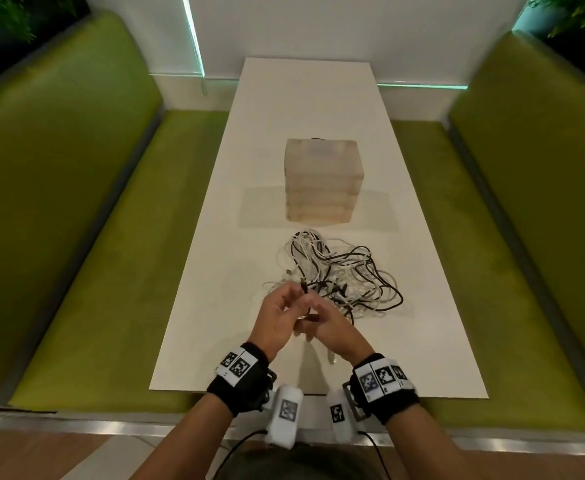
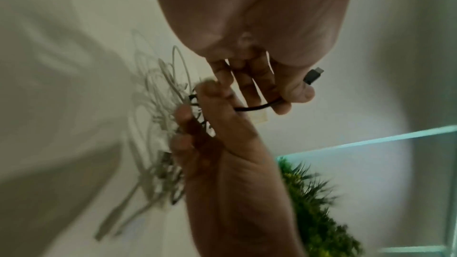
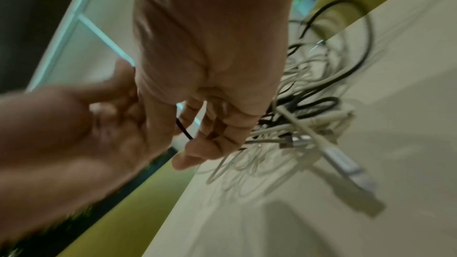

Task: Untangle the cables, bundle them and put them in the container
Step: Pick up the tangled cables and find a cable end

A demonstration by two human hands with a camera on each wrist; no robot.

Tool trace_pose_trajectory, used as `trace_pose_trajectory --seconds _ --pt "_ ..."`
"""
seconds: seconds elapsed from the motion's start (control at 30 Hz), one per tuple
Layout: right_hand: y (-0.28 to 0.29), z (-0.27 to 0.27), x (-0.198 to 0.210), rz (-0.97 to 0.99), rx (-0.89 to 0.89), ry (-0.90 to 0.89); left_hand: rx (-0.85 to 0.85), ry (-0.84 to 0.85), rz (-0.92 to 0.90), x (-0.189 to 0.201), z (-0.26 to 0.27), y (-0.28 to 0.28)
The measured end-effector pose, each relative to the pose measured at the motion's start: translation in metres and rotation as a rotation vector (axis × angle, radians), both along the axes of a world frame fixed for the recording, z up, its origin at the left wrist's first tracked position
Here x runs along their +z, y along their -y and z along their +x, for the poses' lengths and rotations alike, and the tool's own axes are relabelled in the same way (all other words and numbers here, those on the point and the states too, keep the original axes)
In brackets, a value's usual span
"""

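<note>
A tangle of white and black cables (image 1: 344,271) lies on the white table (image 1: 305,109), just nearer to me than the translucent box-shaped container (image 1: 322,174). Both hands meet above the tangle's near left edge. My left hand (image 1: 289,303) pinches a black cable (image 2: 254,107) between thumb and fingers, close to its dark plug (image 2: 313,76), which sticks out past the thumb. My right hand (image 1: 318,317) has its fingers (image 3: 217,136) curled round the same black cable (image 3: 184,130). The rest of that cable runs back into the cable pile (image 3: 309,116).
Green upholstered benches (image 1: 76,209) (image 1: 533,202) run along both long sides of the table. A white wall with lit teal strips (image 1: 194,36) closes the far end. A white cable with a long plug (image 3: 346,165) lies at the pile's near side.
</note>
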State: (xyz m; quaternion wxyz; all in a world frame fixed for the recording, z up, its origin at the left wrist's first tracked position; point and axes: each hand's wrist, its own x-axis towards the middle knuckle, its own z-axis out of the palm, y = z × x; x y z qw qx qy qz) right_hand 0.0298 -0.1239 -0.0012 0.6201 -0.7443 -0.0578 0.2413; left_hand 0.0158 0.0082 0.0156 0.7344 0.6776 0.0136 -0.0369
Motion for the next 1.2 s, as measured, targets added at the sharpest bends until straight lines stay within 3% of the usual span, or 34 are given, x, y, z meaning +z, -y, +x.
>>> trace_pose_trajectory --seconds 0.17,0.33,0.4,0.47,0.6,0.67,0.73,0.97,1.2 --pt "-0.003 0.013 -0.008 -0.196 0.151 0.1 0.105 0.02 -0.374 0.039 -0.002 -0.014" --pt "0.01 0.03 -0.012 -0.299 0.084 0.116 0.257 0.04 -0.495 0.063 -0.001 -0.046" --pt "0.014 0.035 -0.013 -0.317 0.094 0.134 0.27 0.044 -0.371 0.059 -0.001 -0.06" --pt "0.016 0.038 -0.014 -0.316 0.1 0.139 0.25 0.042 -0.109 0.04 0.002 -0.07" --pt "0.017 0.038 -0.01 -0.212 0.104 0.156 -0.087 -0.034 0.523 -0.001 0.01 -0.061" --pt "0.017 0.037 -0.006 -0.17 0.12 0.181 -0.262 -0.057 0.718 -0.013 0.014 -0.047" --pt "0.018 0.037 -0.003 -0.12 0.133 0.178 -0.308 -0.008 0.817 -0.017 0.016 -0.031" --pt "0.031 0.035 0.009 -0.068 0.115 0.124 -0.143 0.158 0.381 -0.016 0.016 -0.014" --pt "0.025 0.038 0.004 -0.097 0.086 0.151 0.021 -0.02 -0.169 0.024 0.005 0.002"
